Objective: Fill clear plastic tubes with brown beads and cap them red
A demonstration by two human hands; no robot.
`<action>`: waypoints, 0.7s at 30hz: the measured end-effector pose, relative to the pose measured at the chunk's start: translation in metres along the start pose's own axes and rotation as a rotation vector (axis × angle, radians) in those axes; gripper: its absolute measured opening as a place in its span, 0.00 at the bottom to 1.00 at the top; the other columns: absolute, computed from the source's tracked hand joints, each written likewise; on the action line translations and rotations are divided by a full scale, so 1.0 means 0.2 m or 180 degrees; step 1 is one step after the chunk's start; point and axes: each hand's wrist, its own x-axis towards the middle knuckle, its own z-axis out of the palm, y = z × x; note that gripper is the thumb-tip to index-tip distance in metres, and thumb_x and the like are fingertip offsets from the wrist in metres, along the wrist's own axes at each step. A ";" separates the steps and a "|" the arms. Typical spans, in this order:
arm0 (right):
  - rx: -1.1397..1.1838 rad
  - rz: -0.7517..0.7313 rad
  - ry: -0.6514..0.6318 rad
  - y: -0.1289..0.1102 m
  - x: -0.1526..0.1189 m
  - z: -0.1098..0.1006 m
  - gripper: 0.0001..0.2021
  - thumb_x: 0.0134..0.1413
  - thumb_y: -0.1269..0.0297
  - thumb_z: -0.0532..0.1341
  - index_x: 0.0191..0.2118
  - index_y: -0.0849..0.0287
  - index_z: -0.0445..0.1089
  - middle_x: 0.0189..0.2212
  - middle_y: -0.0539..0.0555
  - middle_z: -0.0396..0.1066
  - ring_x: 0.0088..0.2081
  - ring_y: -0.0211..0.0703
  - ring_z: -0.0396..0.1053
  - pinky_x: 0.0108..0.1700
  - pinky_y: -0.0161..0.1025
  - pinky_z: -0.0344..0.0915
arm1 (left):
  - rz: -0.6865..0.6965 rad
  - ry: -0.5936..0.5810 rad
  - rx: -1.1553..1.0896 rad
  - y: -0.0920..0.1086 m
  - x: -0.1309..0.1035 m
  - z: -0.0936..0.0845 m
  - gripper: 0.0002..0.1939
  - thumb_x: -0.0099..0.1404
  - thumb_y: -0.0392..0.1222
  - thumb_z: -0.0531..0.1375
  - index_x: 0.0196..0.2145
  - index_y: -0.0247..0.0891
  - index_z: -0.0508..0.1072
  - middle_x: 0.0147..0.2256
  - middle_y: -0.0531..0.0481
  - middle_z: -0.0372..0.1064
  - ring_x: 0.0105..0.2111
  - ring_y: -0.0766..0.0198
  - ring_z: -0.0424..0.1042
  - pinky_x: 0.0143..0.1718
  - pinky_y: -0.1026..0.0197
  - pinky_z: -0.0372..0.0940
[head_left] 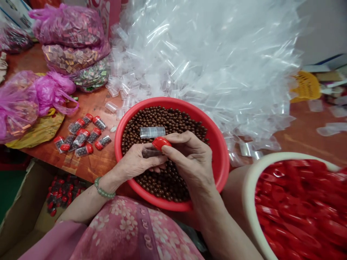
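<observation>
Over a red basin (224, 159) of small brown balls (165, 187), my two hands meet. My left hand (137, 159) is closed around a clear plastic tube (149, 152), partly hidden by the fingers. Between the thumb and fingers of my right hand (189, 151) is a red cap (161, 143), at the tube's right end. Whether the cap is fully seated I cannot tell. Another clear tube (152, 132) lies on the balls just beyond my hands.
A large heap of clear tubes (203, 57) covers the table's back. Filled, capped tubes (82, 135) lie left; more sit in a cardboard box (16, 202) below. Pink bags (67, 27) stand back left. A cream bucket (251, 191) of red caps (298, 209) stands right.
</observation>
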 end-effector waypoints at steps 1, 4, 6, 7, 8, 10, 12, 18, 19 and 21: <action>-0.0047 -0.0043 -0.0063 0.00 0.00 0.00 0.05 0.50 0.64 0.69 0.35 0.52 0.74 0.31 0.48 0.74 0.34 0.40 0.73 0.36 0.38 0.72 | 0.0008 -0.0032 0.0007 0.00 0.00 0.00 0.20 0.49 0.52 0.71 0.27 0.33 0.71 0.22 0.54 0.68 0.22 0.72 0.67 0.28 0.66 0.63; -0.0154 -0.0069 -0.0136 -0.01 -0.01 0.00 0.05 0.51 0.64 0.68 0.35 0.52 0.74 0.31 0.48 0.74 0.34 0.39 0.73 0.37 0.39 0.72 | 0.0018 -0.0068 0.0122 -0.01 0.00 0.00 0.19 0.51 0.51 0.70 0.26 0.33 0.70 0.21 0.55 0.66 0.21 0.72 0.65 0.26 0.66 0.63; -0.0214 -0.0026 -0.0126 -0.01 -0.01 0.00 0.05 0.51 0.64 0.68 0.35 0.53 0.73 0.31 0.49 0.74 0.33 0.40 0.74 0.36 0.40 0.73 | 0.0007 -0.0095 0.0288 -0.01 0.00 0.00 0.18 0.52 0.50 0.69 0.25 0.33 0.69 0.20 0.56 0.65 0.19 0.73 0.63 0.25 0.66 0.62; -0.0246 -0.0011 -0.0122 -0.01 -0.02 0.01 0.05 0.50 0.63 0.68 0.35 0.54 0.73 0.31 0.49 0.74 0.33 0.41 0.74 0.36 0.40 0.73 | 0.0000 -0.0113 0.0378 -0.01 0.00 0.00 0.18 0.52 0.50 0.69 0.24 0.33 0.69 0.20 0.56 0.64 0.19 0.73 0.62 0.24 0.66 0.61; -0.0280 -0.0010 -0.0121 -0.01 -0.02 0.01 0.06 0.50 0.63 0.68 0.34 0.54 0.73 0.31 0.49 0.75 0.34 0.41 0.74 0.36 0.40 0.73 | 0.0001 -0.0123 0.0455 -0.01 0.00 0.00 0.18 0.52 0.50 0.69 0.23 0.33 0.68 0.19 0.56 0.63 0.18 0.73 0.62 0.23 0.66 0.61; -0.0343 -0.0052 -0.0114 -0.01 -0.02 0.01 0.05 0.51 0.64 0.68 0.35 0.54 0.73 0.31 0.49 0.75 0.34 0.41 0.74 0.37 0.40 0.73 | 0.0028 -0.0081 0.0536 -0.02 0.00 -0.01 0.19 0.52 0.51 0.69 0.23 0.34 0.67 0.19 0.56 0.63 0.18 0.73 0.62 0.22 0.67 0.60; -0.0404 -0.0109 -0.0128 -0.01 -0.03 0.01 0.04 0.52 0.65 0.67 0.36 0.53 0.74 0.31 0.49 0.75 0.34 0.40 0.74 0.37 0.40 0.73 | 0.0030 -0.0042 0.0579 -0.03 0.00 -0.01 0.20 0.52 0.52 0.69 0.23 0.34 0.67 0.18 0.57 0.62 0.17 0.73 0.61 0.21 0.67 0.59; -0.0615 -0.0250 -0.0200 0.00 -0.04 0.00 0.04 0.53 0.66 0.66 0.36 0.53 0.74 0.31 0.50 0.75 0.34 0.41 0.74 0.38 0.40 0.72 | -0.0016 -0.0106 0.0684 -0.02 -0.01 -0.01 0.23 0.52 0.55 0.68 0.19 0.35 0.64 0.15 0.58 0.59 0.15 0.74 0.59 0.18 0.68 0.54; -0.0661 -0.0321 -0.0227 0.00 -0.04 0.00 0.04 0.53 0.67 0.66 0.37 0.53 0.74 0.32 0.50 0.75 0.34 0.41 0.74 0.38 0.40 0.72 | -0.0025 -0.0106 0.0686 -0.02 -0.01 -0.01 0.23 0.52 0.56 0.68 0.19 0.35 0.63 0.15 0.58 0.59 0.15 0.74 0.58 0.18 0.68 0.53; -0.0762 -0.0451 -0.0309 0.00 -0.04 -0.01 0.05 0.54 0.68 0.65 0.37 0.53 0.73 0.32 0.49 0.76 0.34 0.40 0.74 0.37 0.39 0.72 | -0.0022 -0.0111 0.0670 -0.01 -0.01 -0.01 0.24 0.52 0.56 0.68 0.19 0.36 0.63 0.14 0.58 0.58 0.14 0.75 0.57 0.17 0.68 0.52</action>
